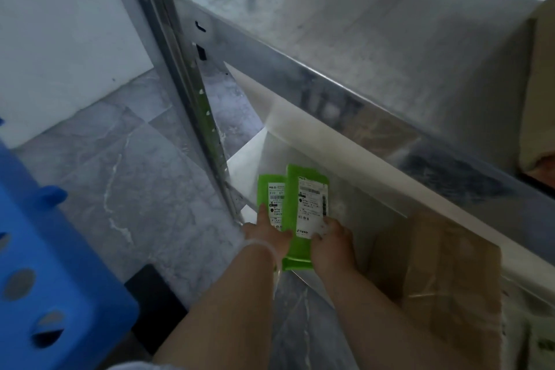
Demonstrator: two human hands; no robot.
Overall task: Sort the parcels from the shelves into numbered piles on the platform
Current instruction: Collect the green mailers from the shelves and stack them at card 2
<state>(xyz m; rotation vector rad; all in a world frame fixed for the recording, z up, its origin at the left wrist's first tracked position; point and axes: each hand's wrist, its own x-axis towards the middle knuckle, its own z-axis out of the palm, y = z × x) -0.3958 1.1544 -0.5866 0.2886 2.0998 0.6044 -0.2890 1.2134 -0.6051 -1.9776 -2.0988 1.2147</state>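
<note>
Two flat green parcels with white shipping labels lie at the left end of the low metal shelf (pixel 354 198). My left hand (pixel 264 233) grips the left green parcel (pixel 267 189) at its near end, thumb along its left edge. My right hand (pixel 330 243) holds the right green parcel (pixel 306 189), which overlaps the left one, fingers on its label's lower corner. A white band circles my left wrist.
A brown cardboard box (pixel 450 279) stands on the same shelf to the right of my hands. The upper metal shelf (pixel 345 39) overhangs above. The shelf's upright post (pixel 192 105) is at the left. A blue perforated plastic platform (pixel 45 264) sits at the lower left on the grey tiled floor (pixel 120 159).
</note>
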